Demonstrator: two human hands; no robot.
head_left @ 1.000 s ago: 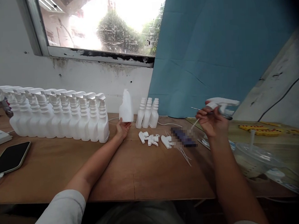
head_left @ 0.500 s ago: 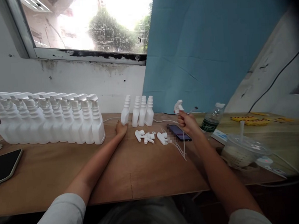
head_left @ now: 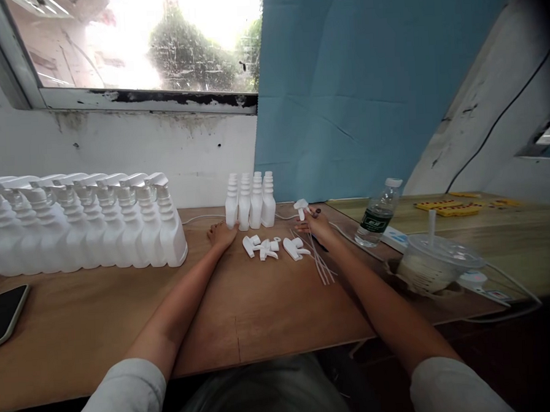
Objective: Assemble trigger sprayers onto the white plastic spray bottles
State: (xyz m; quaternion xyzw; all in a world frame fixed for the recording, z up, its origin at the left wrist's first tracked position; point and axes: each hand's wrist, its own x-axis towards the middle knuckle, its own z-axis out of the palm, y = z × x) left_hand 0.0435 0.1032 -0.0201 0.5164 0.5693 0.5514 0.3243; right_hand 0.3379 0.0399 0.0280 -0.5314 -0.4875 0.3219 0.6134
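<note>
My left hand (head_left: 223, 234) rests low beside the nearest white spray bottle (head_left: 231, 205), its fingers spread on the table and its thumb side close to the bottle's base. That bottle stands upright in a short row with several other capless bottles (head_left: 256, 204). In my right hand (head_left: 318, 225) is a white trigger sprayer head (head_left: 301, 209), pinched at the fingertips, low over the table. Its thin tube hangs down among other loose tubes (head_left: 323, 268). Between my hands lie loose trigger sprayer heads (head_left: 268, 249) and another sprayer head (head_left: 294, 248).
A long row of white bottles with sprayers fitted (head_left: 85, 234) stands at the left, behind a phone (head_left: 4, 315). On the right are a water bottle (head_left: 376, 219), a lidded plastic cup with a straw (head_left: 437, 262) and yellow pieces (head_left: 448, 209). A dark phone lies mostly under my right hand.
The bottle at my left hand has gone from tilted to upright, beside the others. My right hand has come down and left with the sprayer head. The view has shifted slightly right.
</note>
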